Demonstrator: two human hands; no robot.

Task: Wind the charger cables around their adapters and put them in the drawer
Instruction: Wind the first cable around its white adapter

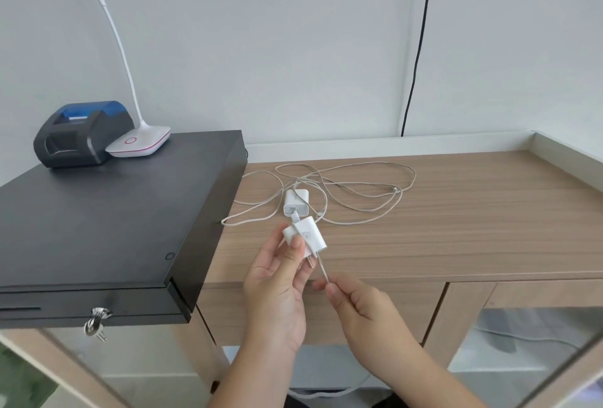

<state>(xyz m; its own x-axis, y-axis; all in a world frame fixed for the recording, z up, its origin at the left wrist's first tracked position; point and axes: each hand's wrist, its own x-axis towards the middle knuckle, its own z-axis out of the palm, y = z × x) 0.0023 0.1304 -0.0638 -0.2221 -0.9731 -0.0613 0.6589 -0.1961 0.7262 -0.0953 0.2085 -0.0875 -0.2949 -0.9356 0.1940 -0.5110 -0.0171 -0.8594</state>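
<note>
My left hand (pixel 277 290) grips a white charger adapter (pixel 308 235) above the wooden counter's front edge, thumb on its face and prongs pointing down. A strand of its white cable crosses the adapter's face and runs down to my right hand (pixel 359 306), which pinches it taut just below the adapter. A second white adapter (pixel 296 202) lies flat on the counter behind, amid loose loops of white cable (pixel 352 192). The black cash drawer (pixel 98 225) stands at the left, closed, with keys (pixel 96 324) in its front lock.
A black and blue receipt printer (pixel 81 133) and a white desk lamp base (pixel 138 145) stand on the drawer's top. The wooden counter (pixel 456 228) has a raised white rim at the back and right. A black wire (pixel 421 42) hangs down the wall.
</note>
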